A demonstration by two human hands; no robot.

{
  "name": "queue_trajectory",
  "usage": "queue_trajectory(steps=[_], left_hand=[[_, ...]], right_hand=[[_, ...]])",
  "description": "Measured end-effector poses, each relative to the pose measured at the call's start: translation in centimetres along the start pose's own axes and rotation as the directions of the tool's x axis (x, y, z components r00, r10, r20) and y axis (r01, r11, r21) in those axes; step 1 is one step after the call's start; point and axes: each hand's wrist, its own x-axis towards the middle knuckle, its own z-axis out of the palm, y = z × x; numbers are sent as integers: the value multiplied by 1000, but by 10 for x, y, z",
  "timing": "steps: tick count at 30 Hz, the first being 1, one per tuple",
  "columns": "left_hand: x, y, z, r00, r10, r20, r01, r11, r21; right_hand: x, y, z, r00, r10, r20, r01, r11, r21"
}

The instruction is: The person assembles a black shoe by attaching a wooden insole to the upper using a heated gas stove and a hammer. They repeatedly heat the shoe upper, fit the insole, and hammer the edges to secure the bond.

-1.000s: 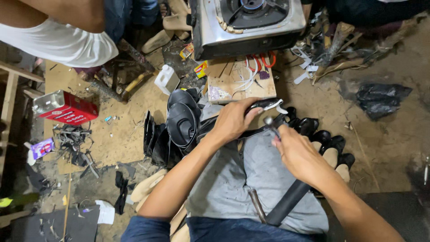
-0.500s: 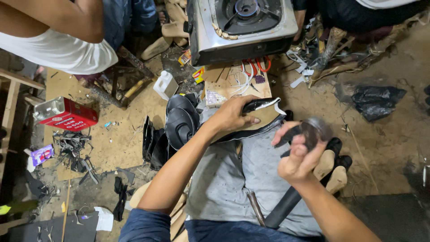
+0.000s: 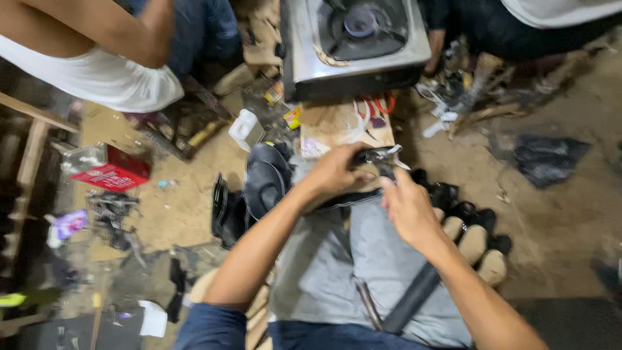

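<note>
Gripped by left hand [image 3: 337, 174]: dark, flat shoe upper [image 3: 372, 157].

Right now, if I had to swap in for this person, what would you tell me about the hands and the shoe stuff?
Left hand grips the dark shoe on the lap, over the grey cloth. Right hand is at the shoe's edge; whether it holds anything cannot be told. A black handle leans by the right forearm. More dark shoes are piled to the left, light soles to the right, and a gas stove ahead. How finished the shoe is cannot be told.
</note>
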Motion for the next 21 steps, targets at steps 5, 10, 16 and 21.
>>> queue_trajectory(steps=[5,10,16,21], left_hand=[[-27,41,-6,862,168,-479,-283,942,-179],[-86,42,-18,653,-134,-745,-268,879,-393],[-147,6,2,703,-296,-646,68,933,-354],[-160,-6,4,755,-117,-645,-48,971,-232]], right_hand=[[-20,18,-11,970,-168,-178,221,913,344],[-25,22,-8,989,-31,142,-61,799,598],[-29,20,13,870,6,492,-265,848,458],[-34,9,26,793,25,609,-286,897,336]])
